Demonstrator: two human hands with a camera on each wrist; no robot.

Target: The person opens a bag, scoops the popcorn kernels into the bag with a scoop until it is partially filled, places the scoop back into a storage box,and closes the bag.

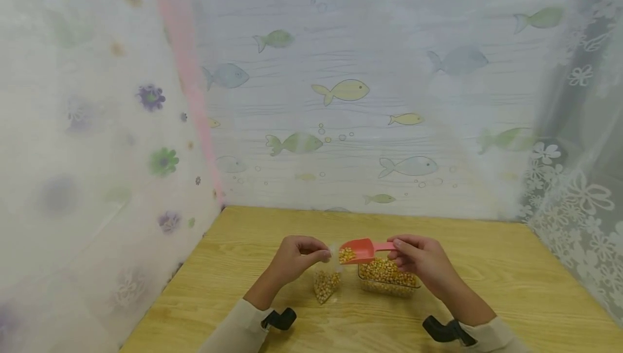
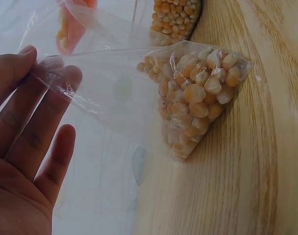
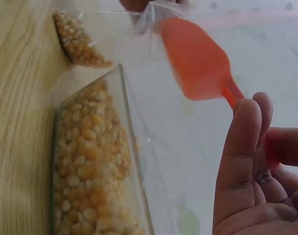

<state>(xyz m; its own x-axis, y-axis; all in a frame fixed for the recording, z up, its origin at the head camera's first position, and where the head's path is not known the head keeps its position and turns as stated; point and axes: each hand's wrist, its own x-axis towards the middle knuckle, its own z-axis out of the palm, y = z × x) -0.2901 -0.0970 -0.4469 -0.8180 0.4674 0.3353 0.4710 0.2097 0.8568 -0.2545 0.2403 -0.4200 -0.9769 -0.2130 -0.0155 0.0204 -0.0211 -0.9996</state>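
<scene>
Pinching a crinkly clear bag (image 2: 139, 93), left hand (image 1: 297, 258); right hand (image 1: 421, 260) pinching smooth scoop (image 1: 362, 250).

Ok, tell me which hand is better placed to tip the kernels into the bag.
Right. The right hand already holds the red scoop, loaded with corn kernels and pointed at the bag's mouth. The left hand is occupied pinching the plastic bag open.

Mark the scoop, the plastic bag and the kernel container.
scoop (image 1: 357, 251): head view, on the red bowl above the kernels.
plastic bag (image 2: 198, 93): left wrist view, on the kernel-filled corner.
kernel container (image 1: 389, 282): head view, on its clear front wall.
</scene>
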